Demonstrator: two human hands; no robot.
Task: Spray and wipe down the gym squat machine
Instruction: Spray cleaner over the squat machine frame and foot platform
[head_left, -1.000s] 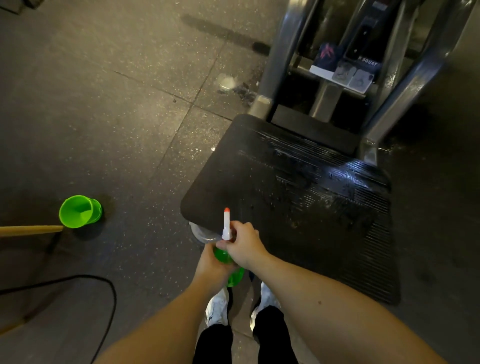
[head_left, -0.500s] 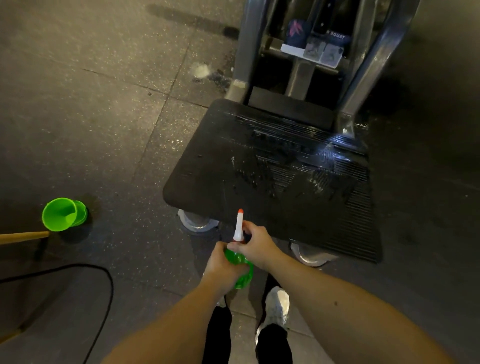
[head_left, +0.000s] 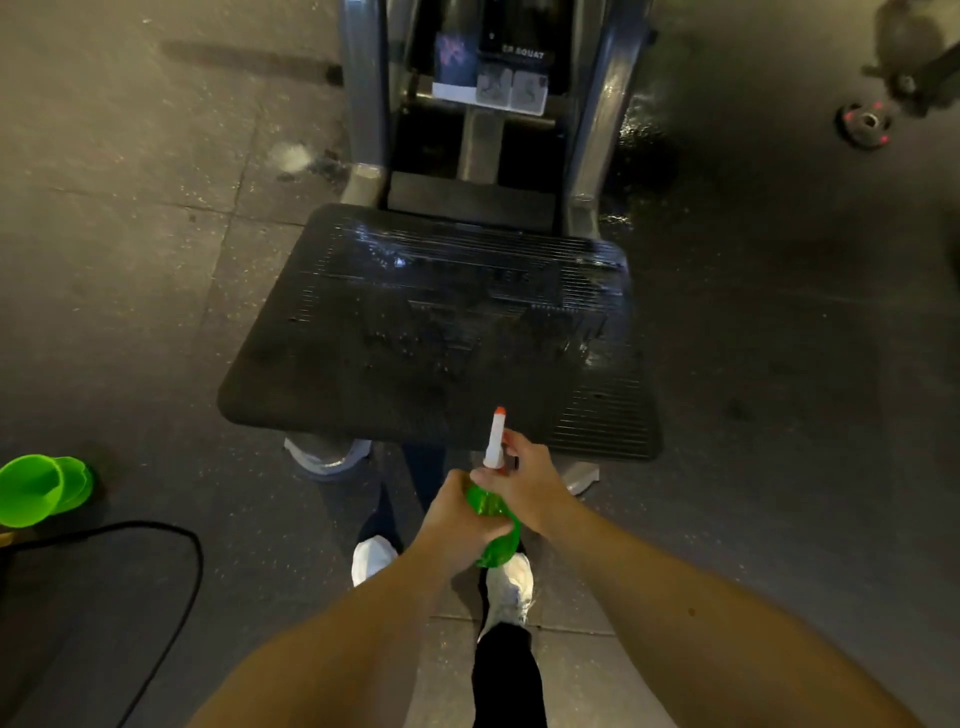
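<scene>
The squat machine's black ribbed footplate (head_left: 436, 332) lies ahead of me, wet and shiny on its far and right parts. Grey frame posts (head_left: 363, 104) rise behind it, with a label plate between them. I hold a green spray bottle (head_left: 493, 525) with a white, red-tipped nozzle that points up over the plate's near edge. My left hand (head_left: 457, 519) grips the bottle's body. My right hand (head_left: 524, 483) grips the spray head at the neck.
A green bucket (head_left: 36, 488) stands on the floor at the left, with a black cable (head_left: 171, 597) looping near it. A small weight plate (head_left: 865, 124) lies at the far right. A wet patch on the floor (head_left: 639, 135) shines beside the right post. My white shoes (head_left: 509, 587) stand just behind the plate.
The view has stepped back and swung so the footplate sits squarer and farther ahead. Both hands keep their hold on the bottle, now raised slightly over the plate's near edge.
</scene>
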